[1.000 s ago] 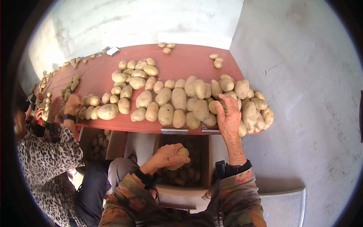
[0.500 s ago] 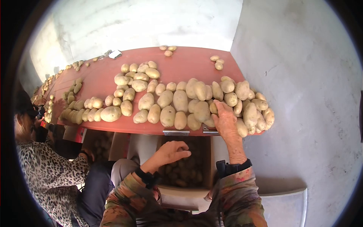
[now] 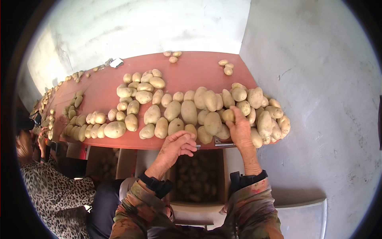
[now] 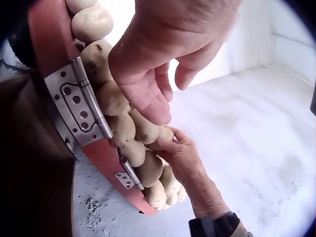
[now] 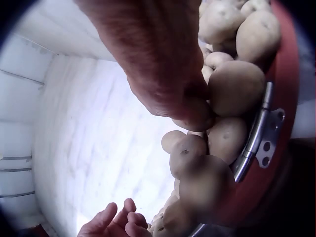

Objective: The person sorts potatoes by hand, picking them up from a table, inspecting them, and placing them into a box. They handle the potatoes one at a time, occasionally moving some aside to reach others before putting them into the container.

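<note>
My right hand (image 3: 241, 129) pinches a small potato (image 3: 228, 115) on the crowded front part of the red tabletop. In the left wrist view, its thumb and fingers lie round that potato (image 4: 165, 134). Potatoes press close about it, a large one (image 3: 213, 123) just to the left. My left hand (image 3: 177, 147) hovers at the table's front edge with loosely bent fingers and holds nothing; a potato (image 3: 175, 126) lies just beyond it. Below the edge, a cardboard box (image 3: 195, 208) contains many potatoes.
Metal hinges (image 3: 224, 143) sit along the red table's (image 3: 199, 71) front edge. A potato heap (image 3: 264, 123) fills the right end, beside a grey wall (image 3: 314, 99). At left sits another person in a leopard-print top (image 3: 55, 195), near a second box (image 3: 126, 163).
The left hand held a potato over the box, let it go there, then rose to the table edge. My right hand, reaching among the potatoes before, now pinches a small one.
</note>
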Available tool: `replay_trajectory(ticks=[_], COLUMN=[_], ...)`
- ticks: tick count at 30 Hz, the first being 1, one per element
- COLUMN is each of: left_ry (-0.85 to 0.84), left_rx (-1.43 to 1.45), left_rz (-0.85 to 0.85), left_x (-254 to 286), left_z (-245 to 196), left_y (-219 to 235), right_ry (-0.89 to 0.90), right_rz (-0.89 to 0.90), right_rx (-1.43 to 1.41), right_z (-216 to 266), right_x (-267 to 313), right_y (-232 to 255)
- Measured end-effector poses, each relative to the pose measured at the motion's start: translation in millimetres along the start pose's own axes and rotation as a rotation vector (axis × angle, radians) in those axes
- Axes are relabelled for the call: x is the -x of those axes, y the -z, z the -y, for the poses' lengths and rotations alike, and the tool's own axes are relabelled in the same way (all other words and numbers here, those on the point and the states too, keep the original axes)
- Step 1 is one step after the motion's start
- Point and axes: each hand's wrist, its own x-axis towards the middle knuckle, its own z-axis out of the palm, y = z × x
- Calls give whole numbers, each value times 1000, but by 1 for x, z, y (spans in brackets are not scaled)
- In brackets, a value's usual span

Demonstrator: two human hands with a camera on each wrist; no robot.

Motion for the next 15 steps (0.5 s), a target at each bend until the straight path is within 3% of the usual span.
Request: replay_trajectory(ticks=[3,5,8,10,11,13,14,15], left_ry=[-63,-115,-192,-117,-114,-69,-9,-3], left_rx=[160,230,272,316,320,281,110,113], left_rz=[6,7,3,14,16,138,184,185], left_x=[-3,-4,-8,-3,2,11,11,13], left_z=[4,5,7,1,-3,-8,-4,-10], left_y=[10,10,1,-10,-15,-24,-14,-16], right_ry=[-108,-186,-117,0,232,295,289,193], right_rz=[-192,-207,80,281,253,288,287,211], right_rx=[-249,-494,-759,-633,-466,-274,-272,-209], right_z=[3,30,57,74,76,92,92,90], right_x=[-8,-10,1,11,17,29,28,26], right_y=[6,22,21,12,0,-2,1,6])
